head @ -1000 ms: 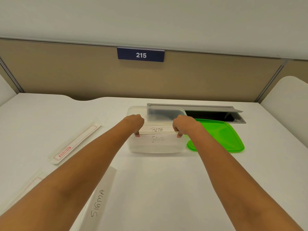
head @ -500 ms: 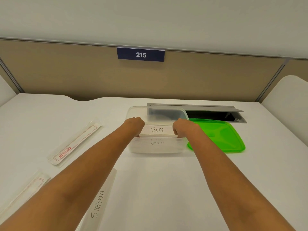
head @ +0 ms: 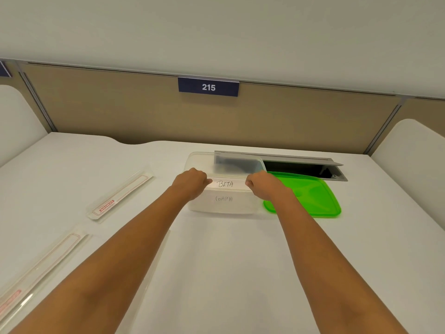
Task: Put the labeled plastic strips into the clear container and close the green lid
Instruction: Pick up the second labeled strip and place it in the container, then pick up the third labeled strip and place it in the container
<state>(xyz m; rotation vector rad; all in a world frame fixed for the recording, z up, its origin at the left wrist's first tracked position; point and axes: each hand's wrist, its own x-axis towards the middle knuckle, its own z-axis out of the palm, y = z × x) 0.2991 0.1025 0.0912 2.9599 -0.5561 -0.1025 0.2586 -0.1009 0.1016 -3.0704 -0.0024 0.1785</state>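
Observation:
A clear plastic container (head: 199, 158) stands at the middle of the white desk. Across its near rim lies a strip labeled BETA (head: 226, 183), held at its two ends by my left hand (head: 192, 180) and my right hand (head: 261, 183). Through the front wall a second strip reading GAMMA (head: 224, 199) shows inside. The green lid (head: 310, 196) lies flat on the desk just right of the container. Two red-printed strips (head: 120, 197) (head: 45, 266) lie on the left. Another strip (head: 156, 266) is mostly hidden under my left forearm.
A grey cable hatch (head: 313, 165) stands open behind the container and lid. A beige partition with a sign reading 215 (head: 208, 87) closes the back of the desk. White rounded side panels (head: 409, 150) stand at both ends.
Both hands and the BETA strip have stayed at the container's near rim. The camera view has shifted, so the strip under my left forearm is now largely covered.

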